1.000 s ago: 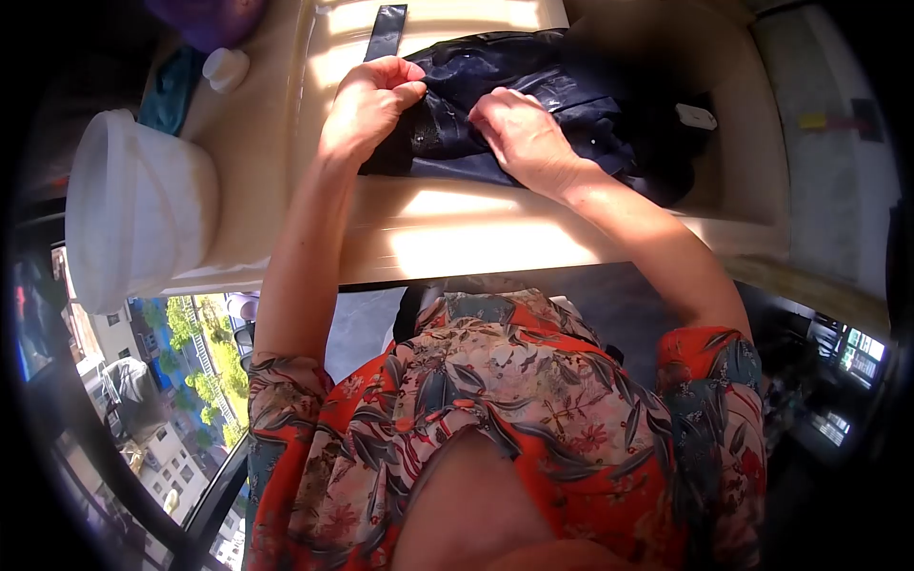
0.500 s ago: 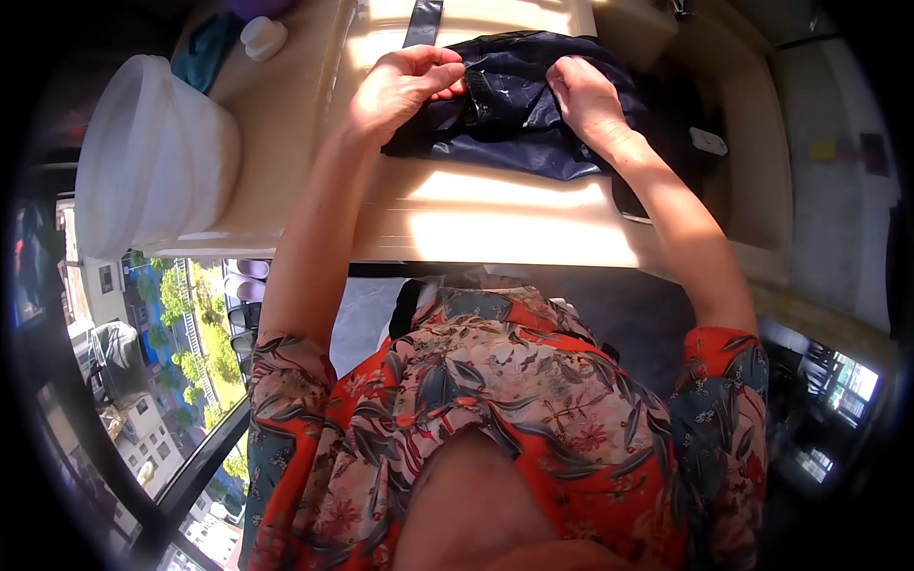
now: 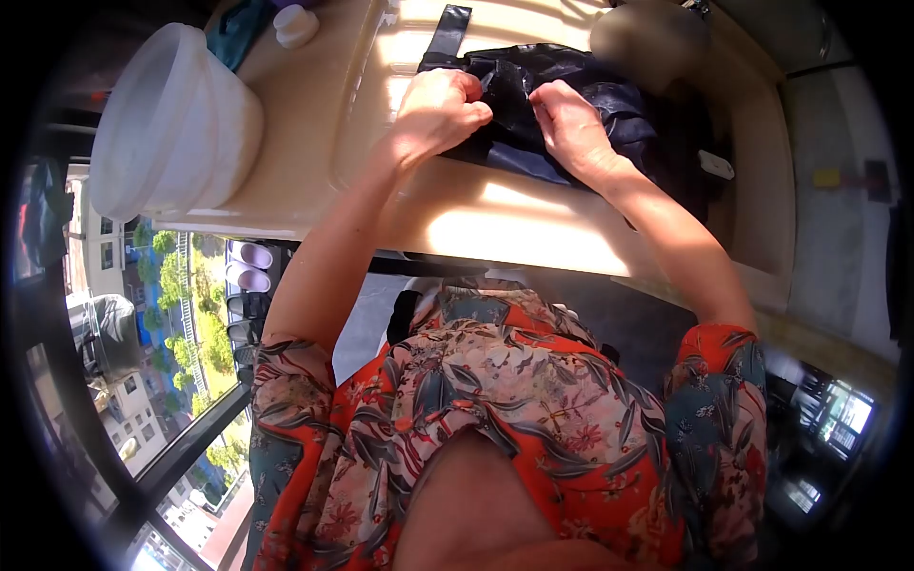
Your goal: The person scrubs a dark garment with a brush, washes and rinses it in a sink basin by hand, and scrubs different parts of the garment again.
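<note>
Dark navy, shiny fabric (image 3: 595,81) lies bunched on a cream ribbed washing surface, with a dark strap (image 3: 448,30) sticking out at its upper left. My left hand (image 3: 443,109) is closed on the fabric's left part, fingers curled. Just to the right, my right hand (image 3: 571,124) pinches a raised fold of the same fabric between thumb and fingers. A small gap separates the two hands, and crumpled cloth stands up between them. The cloth's right end falls into shadow.
A large white bucket (image 3: 181,124) stands at the left, with a white cap-like object (image 3: 296,27) and teal cloth (image 3: 238,33) behind it. On the right, a small white item (image 3: 716,165) lies by the basin wall (image 3: 766,181). Pale purple slippers (image 3: 249,266) show below left.
My left hand has shifted right and curled closed on the fabric. The fabric between my hands is now bunched upward, and the hands are closer together. The camera view has shifted.
</note>
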`<state>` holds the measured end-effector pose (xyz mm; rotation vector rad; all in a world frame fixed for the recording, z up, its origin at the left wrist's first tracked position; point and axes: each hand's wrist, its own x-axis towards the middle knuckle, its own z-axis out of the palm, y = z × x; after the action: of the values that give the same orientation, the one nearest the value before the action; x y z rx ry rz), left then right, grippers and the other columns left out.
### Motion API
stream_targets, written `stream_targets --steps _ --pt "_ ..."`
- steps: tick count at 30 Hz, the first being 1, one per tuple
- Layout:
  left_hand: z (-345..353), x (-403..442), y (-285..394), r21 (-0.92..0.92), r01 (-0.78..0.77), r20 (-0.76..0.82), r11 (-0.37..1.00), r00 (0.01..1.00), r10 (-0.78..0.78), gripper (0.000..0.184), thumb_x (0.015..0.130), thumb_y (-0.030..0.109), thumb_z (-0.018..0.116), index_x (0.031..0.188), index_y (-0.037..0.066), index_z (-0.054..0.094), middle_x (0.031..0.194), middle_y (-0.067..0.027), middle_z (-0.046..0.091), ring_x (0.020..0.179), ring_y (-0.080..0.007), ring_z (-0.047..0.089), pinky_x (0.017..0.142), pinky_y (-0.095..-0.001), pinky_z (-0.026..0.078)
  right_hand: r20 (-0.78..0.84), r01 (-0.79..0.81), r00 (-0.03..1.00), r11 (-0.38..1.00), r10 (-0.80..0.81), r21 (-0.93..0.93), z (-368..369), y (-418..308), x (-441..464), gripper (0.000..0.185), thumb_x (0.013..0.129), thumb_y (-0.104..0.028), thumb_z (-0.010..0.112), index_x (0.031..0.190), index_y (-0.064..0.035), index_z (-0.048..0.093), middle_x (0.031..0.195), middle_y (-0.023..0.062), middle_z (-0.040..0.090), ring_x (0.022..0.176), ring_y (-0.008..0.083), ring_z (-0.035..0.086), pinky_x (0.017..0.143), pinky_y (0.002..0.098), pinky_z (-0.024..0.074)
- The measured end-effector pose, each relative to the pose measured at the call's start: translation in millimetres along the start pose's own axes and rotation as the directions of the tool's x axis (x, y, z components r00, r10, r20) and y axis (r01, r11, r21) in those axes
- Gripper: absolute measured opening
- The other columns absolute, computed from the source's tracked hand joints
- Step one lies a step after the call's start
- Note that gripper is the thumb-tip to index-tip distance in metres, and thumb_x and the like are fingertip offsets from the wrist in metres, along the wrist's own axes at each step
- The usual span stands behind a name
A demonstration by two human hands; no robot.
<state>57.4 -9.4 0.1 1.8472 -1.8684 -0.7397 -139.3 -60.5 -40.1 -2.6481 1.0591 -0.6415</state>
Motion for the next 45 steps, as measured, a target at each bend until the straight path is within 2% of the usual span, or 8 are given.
stream_targets --steps 7,11,18,24,30,34,39,45 --pt "-9.9 14.4 -1.5 0.103 -0.123 -0.131 0.987 0.982 0.136 0.019 0.063 0.019 0.055 0.067 0.000 0.058 0.064 -0.0163 0.057 0.063 -0.0281 0.056 0.062 -0.0362 0.045 0.007 -0.037 0.999 0.955 0.041 -0.294 -9.3 30.0 0.2 0.005 0.079 -0.007 0.055 0.083 -0.0028 0.053 0.081 0.0136 0.055 0.082 0.0320 0.054 0.074 0.0396 0.0444" --pt "9.8 26.0 24.2 0.122 -0.266 -0.309 0.956 0.905 0.292 0.019 0.066 0.010 0.054 0.080 -0.001 0.061 0.079 -0.0193 0.061 0.080 -0.0338 0.059 0.077 -0.0391 0.048 -0.057 -0.122 0.991 0.992 0.121 -0.020 2.5 7.7 3.1 0.007 0.078 -0.005 0.052 0.083 0.0002 0.052 0.082 0.0179 0.055 0.077 0.0375 0.053 0.070 0.0416 0.0449" --pt "61.2 0.1 47.7 0.408 -0.388 0.031 0.826 0.910 0.412 0.020 0.076 0.009 0.050 0.086 -0.001 0.065 0.105 -0.0157 0.052 0.107 -0.0285 0.046 0.093 -0.0386 0.038 0.017 -0.467 0.831 0.680 0.556 0.565 -56.0 25.9 22.2 0.012 0.085 -0.012 0.058 0.088 -0.0004 0.061 0.070 -0.0028 0.056 0.062 0.0029 0.046 0.056 0.0177 0.0395" --pt "12.8 -19.3 30.1 0.637 -0.420 -0.020 0.646 0.829 0.559 0.020 0.065 0.009 0.061 0.083 0.015 0.070 0.104 -0.0109 0.051 0.120 -0.0291 0.037 0.095 -0.0680 0.018 0.130 -0.271 0.959 0.695 0.250 0.666 -41.7 -21.5 8.9 0.010 0.086 -0.009 0.058 0.090 -0.0010 0.060 0.077 -0.0019 0.058 0.065 0.0036 0.050 0.059 0.0173 0.0421" --pt "-23.9 15.3 12.0 0.361 -0.511 -0.130 0.780 0.801 0.585 0.025 0.076 0.013 0.056 0.094 0.026 0.068 0.127 -0.0026 0.047 0.124 -0.0246 0.033 0.101 -0.0550 0.020 0.204 -0.371 0.912 0.504 0.356 0.780 -54.4 -47.4 20.0 0.010 0.085 -0.009 0.060 0.089 -0.0004 0.061 0.072 -0.0007 0.057 0.061 0.0051 0.049 0.057 0.0184 0.0418" --pt "-22.8 55.7 16.1 0.401 -0.626 -0.453 0.668 0.498 0.739 0.033 0.073 0.003 0.054 0.104 0.014 0.058 0.103 -0.0120 0.058 0.083 -0.0292 0.059 0.072 -0.0362 0.049 0.202 -0.397 0.895 0.499 0.399 0.770 -65.5 -45.0 22.8 0.012 0.083 -0.009 0.061 0.090 0.0003 0.061 0.072 0.0002 0.057 0.060 0.0063 0.049 0.057 0.0194 0.0423" --pt "11.5 80.7 24.2 0.479 -0.253 -0.062 0.840 0.945 0.320 0.036 0.089 0.027 0.041 0.124 0.027 0.049 0.136 -0.0068 0.035 0.129 -0.0256 0.027 0.099 -0.0559 0.023 0.102 -0.271 0.901 0.364 0.422 0.891 -86.3 -54.0 37.6 0.015 0.084 -0.008 0.059 0.095 0.0015 0.060 0.077 0.0033 0.058 0.063 0.0090 0.051 0.061 0.0220 0.0448" --pt "-1.7 81.8 46.0 0.276 -0.275 -0.070 0.921 0.950 0.305 0.037 0.085 0.022 0.047 0.122 0.018 0.050 0.125 -0.0089 0.047 0.119 -0.0242 0.039 0.095 -0.0469 0.031 0.051 -0.070 0.962 0.063 0.269 0.996 -51.8 -64.0 61.6 0.012 0.086 -0.009 0.056 0.089 0.0014 0.060 0.077 0.0096 0.061 0.067 0.0155 0.059 0.061 0.0290 0.0495"
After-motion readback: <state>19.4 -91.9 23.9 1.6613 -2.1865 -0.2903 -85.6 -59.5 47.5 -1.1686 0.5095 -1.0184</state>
